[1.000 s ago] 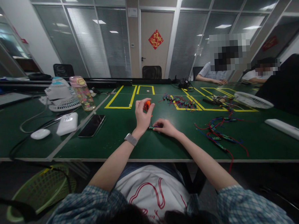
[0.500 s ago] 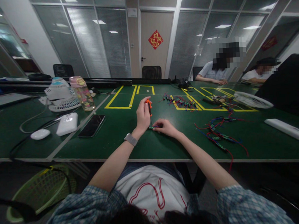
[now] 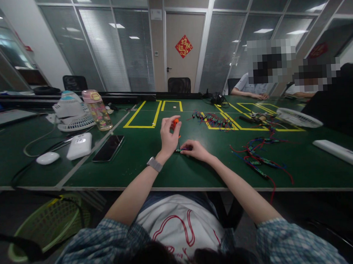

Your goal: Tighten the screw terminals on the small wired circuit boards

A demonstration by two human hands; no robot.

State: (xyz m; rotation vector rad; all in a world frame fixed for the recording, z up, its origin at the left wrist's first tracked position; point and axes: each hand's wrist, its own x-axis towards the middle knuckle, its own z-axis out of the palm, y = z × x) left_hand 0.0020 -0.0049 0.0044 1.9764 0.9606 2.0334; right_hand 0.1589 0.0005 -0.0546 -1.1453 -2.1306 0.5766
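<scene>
My left hand (image 3: 170,134) is closed round the orange and black handle of a screwdriver (image 3: 176,123), which stands nearly upright. Its thin shaft points down at a small green circuit board (image 3: 178,151) on the table. Whether the tip touches the board is too small to tell. My right hand (image 3: 194,150) rests low on the table and pinches the board's right end, where dark wires run under the fingers. Part of the board is hidden by both hands.
Right of my hands lie wired circuit boards (image 3: 256,159) and, farther back, another wired bunch (image 3: 214,120). To the left are a phone (image 3: 108,148), a white power bank (image 3: 79,146), a bottle (image 3: 97,110) and a fan (image 3: 71,114). Two people sit at the far right.
The fingers of my left hand have shifted round the screwdriver handle, with the thumb now farther right and covering more of it. My right hand and the board have stayed put.
</scene>
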